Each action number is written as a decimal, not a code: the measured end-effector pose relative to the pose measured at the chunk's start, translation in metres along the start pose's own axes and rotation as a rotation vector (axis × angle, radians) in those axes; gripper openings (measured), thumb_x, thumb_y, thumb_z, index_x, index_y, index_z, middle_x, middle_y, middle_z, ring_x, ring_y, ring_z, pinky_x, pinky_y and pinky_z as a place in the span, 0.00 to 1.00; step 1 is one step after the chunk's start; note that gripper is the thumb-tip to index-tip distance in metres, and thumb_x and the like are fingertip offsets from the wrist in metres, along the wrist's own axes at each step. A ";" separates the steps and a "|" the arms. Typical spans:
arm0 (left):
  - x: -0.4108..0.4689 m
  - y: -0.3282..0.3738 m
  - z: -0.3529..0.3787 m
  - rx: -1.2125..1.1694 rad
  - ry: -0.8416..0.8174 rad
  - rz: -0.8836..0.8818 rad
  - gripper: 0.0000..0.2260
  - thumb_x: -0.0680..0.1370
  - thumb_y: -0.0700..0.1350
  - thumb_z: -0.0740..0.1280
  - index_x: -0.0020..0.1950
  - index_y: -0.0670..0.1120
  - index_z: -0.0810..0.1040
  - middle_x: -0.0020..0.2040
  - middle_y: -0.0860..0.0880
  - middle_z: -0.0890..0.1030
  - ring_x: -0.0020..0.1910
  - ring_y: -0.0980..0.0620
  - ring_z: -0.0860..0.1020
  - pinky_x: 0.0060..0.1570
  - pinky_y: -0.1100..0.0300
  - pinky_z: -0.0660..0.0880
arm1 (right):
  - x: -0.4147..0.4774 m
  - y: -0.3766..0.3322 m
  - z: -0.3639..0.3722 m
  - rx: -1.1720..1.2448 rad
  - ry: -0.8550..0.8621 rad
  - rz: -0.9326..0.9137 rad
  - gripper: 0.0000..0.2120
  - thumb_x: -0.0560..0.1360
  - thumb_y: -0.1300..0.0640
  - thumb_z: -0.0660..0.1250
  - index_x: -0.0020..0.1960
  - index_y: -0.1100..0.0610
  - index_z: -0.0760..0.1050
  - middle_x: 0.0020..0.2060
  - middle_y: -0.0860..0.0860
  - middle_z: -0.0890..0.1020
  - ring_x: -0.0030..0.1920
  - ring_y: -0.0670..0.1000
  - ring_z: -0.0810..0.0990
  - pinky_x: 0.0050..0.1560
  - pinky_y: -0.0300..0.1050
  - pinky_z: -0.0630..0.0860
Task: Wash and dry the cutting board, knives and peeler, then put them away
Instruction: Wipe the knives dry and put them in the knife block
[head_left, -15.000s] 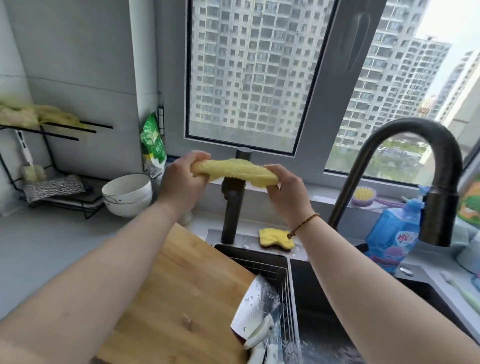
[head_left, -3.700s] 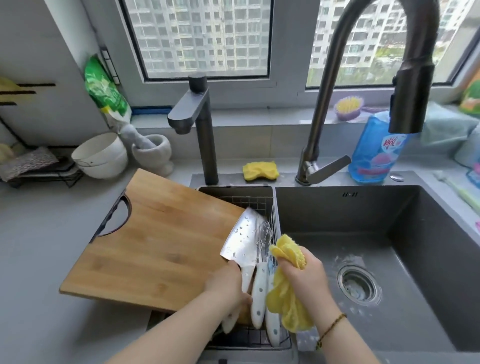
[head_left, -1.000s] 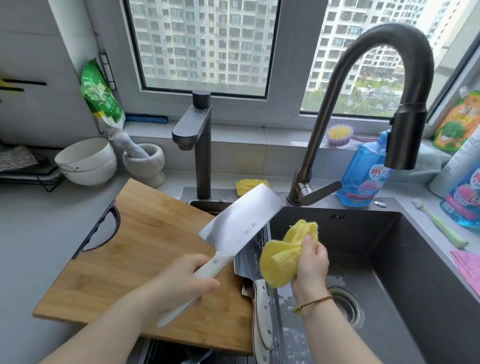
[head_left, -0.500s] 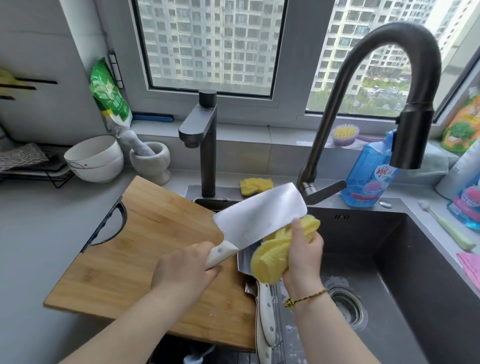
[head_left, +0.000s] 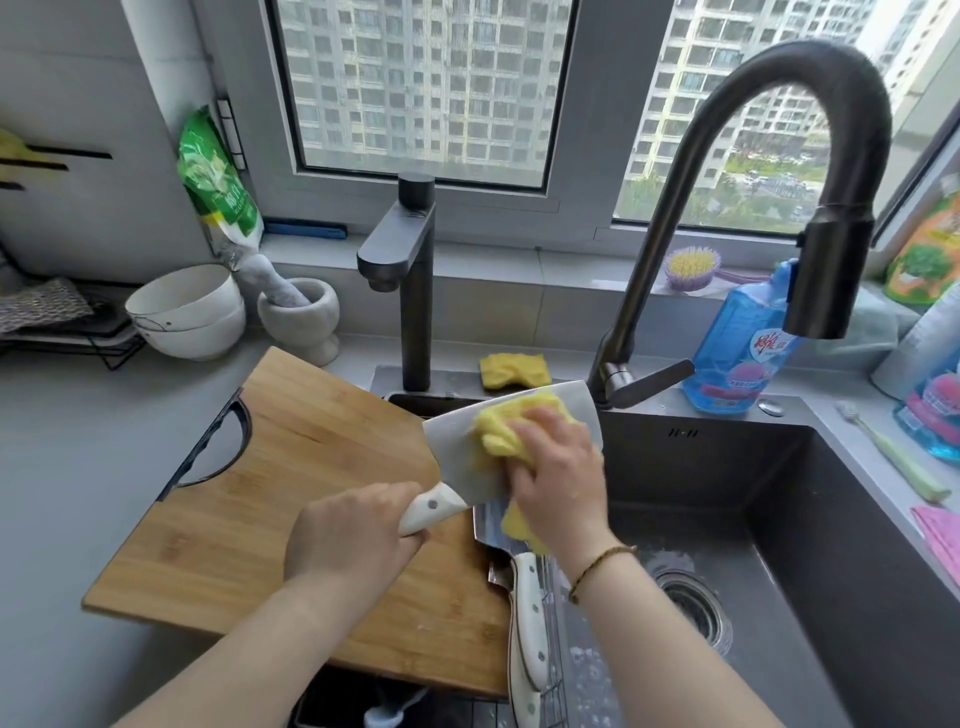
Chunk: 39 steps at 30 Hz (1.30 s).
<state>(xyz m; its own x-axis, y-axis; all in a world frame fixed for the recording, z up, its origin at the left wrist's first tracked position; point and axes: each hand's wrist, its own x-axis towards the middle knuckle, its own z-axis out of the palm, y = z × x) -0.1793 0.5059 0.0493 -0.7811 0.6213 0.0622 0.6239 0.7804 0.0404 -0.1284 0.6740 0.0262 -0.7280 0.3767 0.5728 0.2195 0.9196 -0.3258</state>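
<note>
a: how much of the cleaver (head_left: 449, 447) shows?
b: the yellow cloth (head_left: 511, 423) and the right hand (head_left: 563, 483) cover the blade's middle. the left hand (head_left: 348, 540) hides the handle's rear.
a: and below the cleaver?
b: the white-handled knives (head_left: 530, 618) have their blades partly under it, and one handle runs off the bottom edge. a pale thing (head_left: 395, 714) under the cutting board (head_left: 291, 493) is cut off too; i cannot tell what it is.
a: far right of the cleaver?
b: bottles (head_left: 935, 415) and a pink cloth (head_left: 943, 535), both clipped by the edge.

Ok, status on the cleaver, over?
Left hand grips cleaver handle. Right hand holds yellow cloth wrapped over blade. Second knife lies by cutting board edge. Nothing blocking.
</note>
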 end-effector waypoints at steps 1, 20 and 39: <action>0.000 -0.002 0.001 0.004 0.002 -0.004 0.12 0.78 0.59 0.57 0.59 0.57 0.70 0.53 0.58 0.76 0.52 0.57 0.76 0.27 0.68 0.55 | 0.005 0.011 -0.004 0.014 0.019 0.105 0.16 0.68 0.54 0.58 0.48 0.54 0.82 0.51 0.54 0.81 0.44 0.60 0.78 0.46 0.53 0.77; 0.009 -0.002 -0.001 -1.562 -0.305 -0.338 0.13 0.76 0.48 0.62 0.42 0.38 0.78 0.32 0.47 0.78 0.24 0.53 0.74 0.21 0.62 0.70 | 0.009 -0.036 -0.012 0.374 -0.136 0.114 0.17 0.72 0.65 0.64 0.61 0.60 0.75 0.63 0.56 0.71 0.63 0.58 0.68 0.66 0.46 0.62; 0.001 -0.004 -0.001 -1.754 -0.311 -0.296 0.17 0.67 0.53 0.65 0.40 0.38 0.77 0.32 0.45 0.77 0.22 0.54 0.73 0.19 0.64 0.70 | 0.020 -0.016 -0.027 0.046 -0.266 0.038 0.26 0.76 0.66 0.56 0.72 0.52 0.61 0.72 0.50 0.58 0.69 0.56 0.59 0.69 0.46 0.58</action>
<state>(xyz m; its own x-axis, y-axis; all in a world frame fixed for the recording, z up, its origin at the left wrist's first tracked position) -0.1821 0.5034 0.0507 -0.7060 0.6403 -0.3027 -0.3866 0.0096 0.9222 -0.1289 0.6698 0.0637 -0.8663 0.3626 0.3436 0.2247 0.8972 -0.3803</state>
